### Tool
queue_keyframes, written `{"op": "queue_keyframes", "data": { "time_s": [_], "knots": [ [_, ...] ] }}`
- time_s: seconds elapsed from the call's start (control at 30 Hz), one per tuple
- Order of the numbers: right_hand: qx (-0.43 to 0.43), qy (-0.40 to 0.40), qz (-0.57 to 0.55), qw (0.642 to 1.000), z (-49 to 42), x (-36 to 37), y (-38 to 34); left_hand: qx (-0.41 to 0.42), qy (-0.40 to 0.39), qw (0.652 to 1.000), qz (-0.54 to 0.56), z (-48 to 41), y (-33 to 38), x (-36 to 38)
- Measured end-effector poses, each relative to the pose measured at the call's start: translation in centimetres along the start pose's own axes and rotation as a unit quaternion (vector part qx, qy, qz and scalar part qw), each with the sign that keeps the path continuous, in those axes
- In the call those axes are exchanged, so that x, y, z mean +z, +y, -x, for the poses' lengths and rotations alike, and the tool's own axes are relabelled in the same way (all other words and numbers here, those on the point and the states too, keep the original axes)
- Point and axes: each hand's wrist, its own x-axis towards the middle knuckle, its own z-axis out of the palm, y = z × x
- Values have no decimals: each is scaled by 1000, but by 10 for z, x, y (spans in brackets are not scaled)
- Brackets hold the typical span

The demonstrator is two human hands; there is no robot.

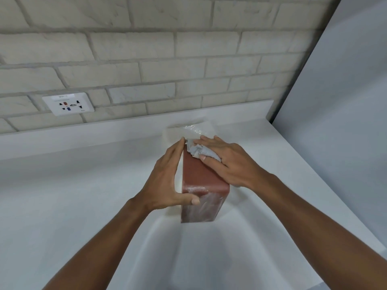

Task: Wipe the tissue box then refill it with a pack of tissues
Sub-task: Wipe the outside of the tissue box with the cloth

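left hand [167, 181] grips tissue box [199, 178] | right hand [228, 164] pinches cloth [195, 150] atop | tissue pack [188, 128] behind — socket [68, 104] left

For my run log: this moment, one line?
wiping | left hand grips reddish-brown rectangular tissue box | right hand holds crumpled grey cloth against it | clear plastic tissue pack behind

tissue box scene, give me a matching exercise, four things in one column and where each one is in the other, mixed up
Things:
1. tissue box
2. cloth
3. pack of tissues
4. wall socket

Places:
a. on the brick wall, far left
b. under the right hand, on top of the tissue box
c. held at its side by the left hand
d. on the counter, behind the tissue box

Pairs: 1-c, 2-b, 3-d, 4-a
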Motion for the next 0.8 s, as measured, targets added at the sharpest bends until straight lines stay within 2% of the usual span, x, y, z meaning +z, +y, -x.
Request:
{"op": "queue_keyframes", "data": {
  "time_s": [0.1,0.17,0.33,0.47,0.6,0.73,0.8],
  "knots": [
    [2,-16,9,1000,-4,-5,-1,-21,8,998,52,-1,2,4],
    [14,-36,29,999,-9,-9,-7,-28,20,999,40,-1,2,8],
    [-52,-52,68,995,-9,-6,-22,-26,54,998,21,0,3,16],
    [2,-38,64,997,-10,-11,-14,-11,76,997,13,-1,6,18],
    [-22,-56,70,996,-1,-2,-16,0,91,996,13,-2,2,22],
    [41,-7,33,999,-2,-12,-6,10,90,996,18,-4,3,21],
    [9,-23,47,999,2,-5,-13,9,90,996,25,-4,0,22]
  ]
}}
